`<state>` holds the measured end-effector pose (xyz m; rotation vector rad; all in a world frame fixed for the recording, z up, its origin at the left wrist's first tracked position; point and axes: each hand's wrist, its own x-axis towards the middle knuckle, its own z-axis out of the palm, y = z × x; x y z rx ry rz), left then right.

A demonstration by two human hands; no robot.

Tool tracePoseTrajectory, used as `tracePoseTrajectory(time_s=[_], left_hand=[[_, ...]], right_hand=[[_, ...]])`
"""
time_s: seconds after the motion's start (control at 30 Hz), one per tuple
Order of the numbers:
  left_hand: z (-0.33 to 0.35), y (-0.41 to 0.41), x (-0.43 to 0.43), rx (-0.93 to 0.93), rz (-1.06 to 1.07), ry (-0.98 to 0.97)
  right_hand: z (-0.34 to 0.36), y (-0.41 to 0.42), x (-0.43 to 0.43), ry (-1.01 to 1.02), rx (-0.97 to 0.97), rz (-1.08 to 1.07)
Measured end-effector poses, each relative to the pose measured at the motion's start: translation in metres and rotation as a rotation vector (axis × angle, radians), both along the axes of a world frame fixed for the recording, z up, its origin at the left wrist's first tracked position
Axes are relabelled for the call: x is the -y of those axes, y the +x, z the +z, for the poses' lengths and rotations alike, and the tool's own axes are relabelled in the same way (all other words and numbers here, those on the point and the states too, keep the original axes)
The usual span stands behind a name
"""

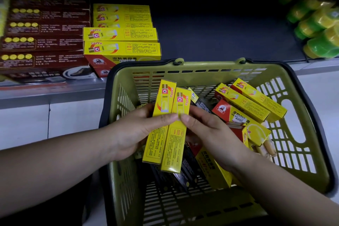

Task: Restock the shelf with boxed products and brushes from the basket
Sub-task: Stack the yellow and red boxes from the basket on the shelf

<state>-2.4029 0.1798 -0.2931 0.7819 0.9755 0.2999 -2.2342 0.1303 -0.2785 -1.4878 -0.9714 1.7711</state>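
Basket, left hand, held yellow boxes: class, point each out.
basket (211, 65): head view, far rim.
left hand (135, 134): head view, hand's middle.
held yellow boxes (175, 145): head view, right box's face.

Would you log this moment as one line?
left hand: holds two yellow boxes | right hand: pinches them too | basket: more boxes inside

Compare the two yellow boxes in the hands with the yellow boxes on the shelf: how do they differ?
1. The held boxes are gripped by the left hand and right hand above the basket; the shelf boxes lie untouched on the shelf.
2. The held boxes point away from the camera, side by side; the shelf boxes run left to right, lined up in rows.
Shared: the same long yellow carton with a red logo.
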Motion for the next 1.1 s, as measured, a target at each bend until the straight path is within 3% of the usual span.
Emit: tracePoseTrajectory(time_s=[0.1, 0.13, 0.23, 0.3, 0.37, 0.43, 0.53, 0.63, 0.77, 0.97, 1.1], left_hand=[[0.000, 0.001, 0.000, -0.004, -0.046, 0.017], [-0.001, 0.001, 0.000, -0.019, -0.044, 0.024], [-0.006, 0.000, -0.002, -0.074, 0.004, 0.013], [-0.008, 0.000, -0.002, -0.094, 0.020, 0.000], [-0.009, -0.001, -0.002, -0.104, -0.003, 0.010], [-0.009, 0.000, -0.002, -0.107, -0.021, 0.021], [-0.011, 0.000, -0.002, -0.115, -0.008, 0.023], [-0.011, 0.000, -0.002, -0.116, 0.007, 0.032], [-0.012, -0.001, -0.002, -0.126, 0.004, 0.034], [-0.014, -0.001, -0.003, -0.131, -0.002, 0.035], [-0.014, -0.001, -0.003, -0.130, -0.002, 0.033]], right_hand=[[0.002, 0.007, -0.002, 0.007, 0.096, -0.021], [0.004, 0.014, -0.003, 0.035, 0.207, 0.005], [0.009, 0.041, -0.004, 0.156, 0.888, 0.283], [0.005, 0.044, 0.003, 0.108, 1.133, 0.516], [-0.004, 0.036, 0.015, 0.016, 1.259, 0.703], [-0.014, 0.031, 0.022, -0.026, 1.306, 0.763], [-0.018, 0.034, 0.023, 0.075, 1.309, 0.675], [-0.020, 0.036, 0.027, 0.117, 1.174, 0.602], [-0.023, 0.039, 0.035, 0.007, 1.101, 0.537], [-0.031, 0.041, 0.050, 0.163, 1.179, 0.621], [-0.031, 0.044, 0.057, 0.085, 1.051, 0.683]])
